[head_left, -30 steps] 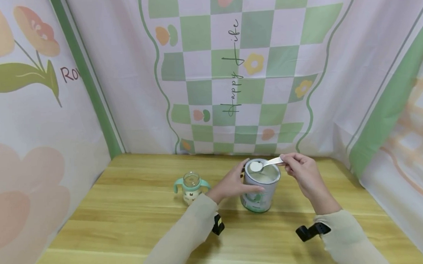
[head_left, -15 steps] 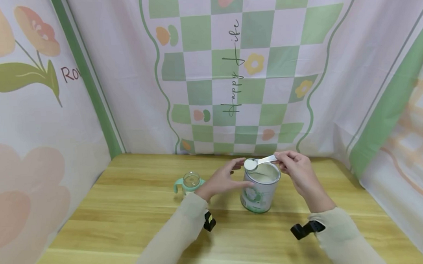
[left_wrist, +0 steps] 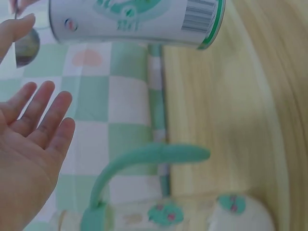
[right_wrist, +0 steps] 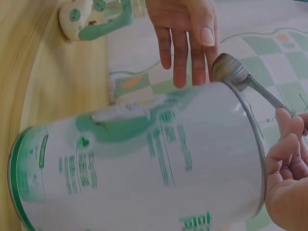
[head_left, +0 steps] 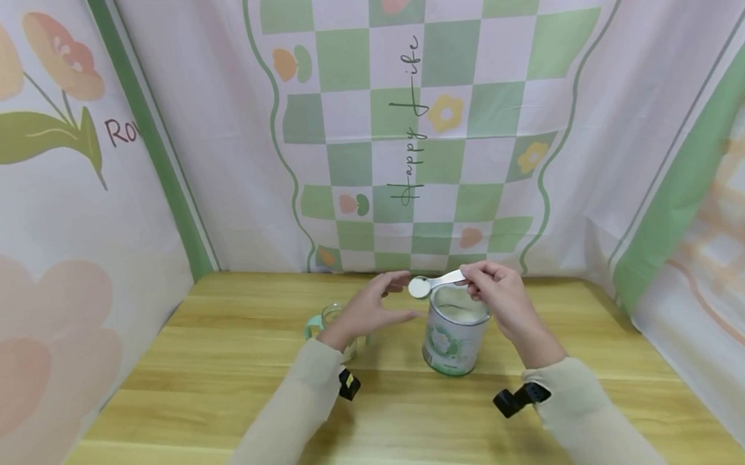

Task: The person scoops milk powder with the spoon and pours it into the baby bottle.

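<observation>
An open tin of white powder point(head_left: 454, 329) stands on the wooden table point(head_left: 230, 405). My right hand point(head_left: 496, 293) pinches the handle of a metal spoon point(head_left: 434, 283), whose bowl, heaped with white powder, hangs just left of the tin's rim. My left hand point(head_left: 369, 309) hovers open, fingers straight, between the tin and a small glass baby bottle with green handles point(head_left: 326, 321), partly hidden behind it. In the right wrist view the spoon point(right_wrist: 233, 72) sits beside the left hand's fingers point(right_wrist: 185, 43) above the tin point(right_wrist: 144, 163). The left wrist view shows the bottle point(left_wrist: 159, 192) and the tin point(left_wrist: 139, 21).
Patterned cloth walls point(head_left: 405, 120) close in the table at the back and on both sides. Black wrist mounts point(head_left: 517, 398) sit on both sleeves.
My right hand has carried the filled spoon leftward off the tin's mouth. My left hand has left the tin's side and moved left, in front of the bottle.
</observation>
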Tool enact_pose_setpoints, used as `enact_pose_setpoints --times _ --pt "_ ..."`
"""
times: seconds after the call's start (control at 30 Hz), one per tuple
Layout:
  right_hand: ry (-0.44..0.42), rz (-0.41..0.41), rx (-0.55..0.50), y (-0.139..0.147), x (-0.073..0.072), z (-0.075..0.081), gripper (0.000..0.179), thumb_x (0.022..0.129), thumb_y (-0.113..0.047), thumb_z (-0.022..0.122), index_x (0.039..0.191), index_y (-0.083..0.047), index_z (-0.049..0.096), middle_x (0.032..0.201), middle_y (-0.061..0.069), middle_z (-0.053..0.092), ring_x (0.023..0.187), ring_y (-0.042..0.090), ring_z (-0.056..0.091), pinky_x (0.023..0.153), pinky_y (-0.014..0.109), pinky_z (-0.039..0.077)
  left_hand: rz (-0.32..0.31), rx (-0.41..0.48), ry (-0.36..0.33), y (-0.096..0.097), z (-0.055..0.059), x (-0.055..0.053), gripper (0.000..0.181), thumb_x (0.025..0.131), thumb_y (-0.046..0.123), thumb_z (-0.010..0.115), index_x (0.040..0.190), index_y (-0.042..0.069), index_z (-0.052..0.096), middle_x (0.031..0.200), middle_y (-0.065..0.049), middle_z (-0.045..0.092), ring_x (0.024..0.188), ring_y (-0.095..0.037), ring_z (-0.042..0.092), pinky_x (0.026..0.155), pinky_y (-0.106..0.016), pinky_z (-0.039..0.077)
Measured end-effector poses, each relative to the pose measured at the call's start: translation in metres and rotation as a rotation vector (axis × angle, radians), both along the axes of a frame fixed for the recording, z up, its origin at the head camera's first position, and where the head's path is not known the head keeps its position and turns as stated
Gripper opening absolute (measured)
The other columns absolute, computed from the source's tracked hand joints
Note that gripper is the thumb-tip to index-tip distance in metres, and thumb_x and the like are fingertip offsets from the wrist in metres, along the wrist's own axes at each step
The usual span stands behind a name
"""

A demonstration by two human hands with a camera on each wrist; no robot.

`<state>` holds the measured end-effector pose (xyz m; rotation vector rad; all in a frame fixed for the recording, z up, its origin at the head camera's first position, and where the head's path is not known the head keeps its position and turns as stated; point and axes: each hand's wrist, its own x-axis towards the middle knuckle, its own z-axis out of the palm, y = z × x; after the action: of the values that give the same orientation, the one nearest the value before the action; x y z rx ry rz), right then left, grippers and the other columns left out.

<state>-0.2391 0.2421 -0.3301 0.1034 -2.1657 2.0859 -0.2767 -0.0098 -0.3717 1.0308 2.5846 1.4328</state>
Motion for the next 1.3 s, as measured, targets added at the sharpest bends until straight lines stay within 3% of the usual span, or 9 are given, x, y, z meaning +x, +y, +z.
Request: enact_pose_setpoints --times 0.17,0.3,0.6,1.03,1.3 --pt "0.013 0.022 0.023 -0.011 -0.001 0.001 0.025 0.098 -0.021 0.068 0.101 0.003 0.066 0.080 -0.002 0.067 0.073 0.008 0.059 0.069 0.020 0.054 0.009 0.000 0.025 -0.015 0.006 0.000 0.072 0.089 0.034 0.079 0.147 0.007 0.047 0.139 -0.005 0.055 0.127 -0.020 0.051 0.111 -0.035 0.037" --pt "0.008 0.044 0.031 -0.020 -0.002 0.001 0.030 0.098 -0.024 0.068 0.104 0.005 0.064 0.084 0.001 0.066 0.075 0.010 0.060 0.071 0.021 0.054 0.035 -0.008 0.017 -0.030 0.009 0.001 0.073 0.089 0.036 0.079 0.148 0.010 0.046 0.140 -0.008 0.055 0.129 -0.020 0.050 0.112 -0.036 0.036" --pt "0.020 0.092 0.002 -0.040 -0.005 -0.002 0.027 0.099 -0.022 0.066 0.104 0.005 0.064 0.086 0.005 0.070 0.076 0.012 0.064 0.073 0.025 0.057 0.085 0.003 0.017 -0.066 0.007 0.000 0.072 0.089 0.036 0.078 0.149 0.010 0.046 0.142 -0.009 0.055 0.129 -0.023 0.051 0.112 -0.041 0.036" --pt "0.020 0.146 -0.049 -0.071 -0.004 -0.006 0.023 0.098 -0.015 0.067 0.106 0.006 0.064 0.084 0.004 0.070 0.077 0.014 0.068 0.078 0.030 0.059 0.124 -0.006 -0.071 -0.096 -0.015 0.008 0.070 0.086 0.034 0.082 0.144 0.009 0.052 0.144 -0.008 0.054 0.132 -0.028 0.048 0.114 -0.049 0.033" --pt "0.007 0.171 -0.059 -0.088 -0.002 -0.009 0.028 0.099 -0.016 0.066 0.110 0.009 0.063 0.086 0.009 0.071 0.078 0.015 0.068 0.078 0.032 0.059 0.213 -0.011 -0.141 -0.105 -0.033 0.017 0.080 0.081 0.046 0.083 0.147 0.017 0.048 0.147 0.000 0.049 0.137 -0.027 0.042 0.113 -0.055 0.032"
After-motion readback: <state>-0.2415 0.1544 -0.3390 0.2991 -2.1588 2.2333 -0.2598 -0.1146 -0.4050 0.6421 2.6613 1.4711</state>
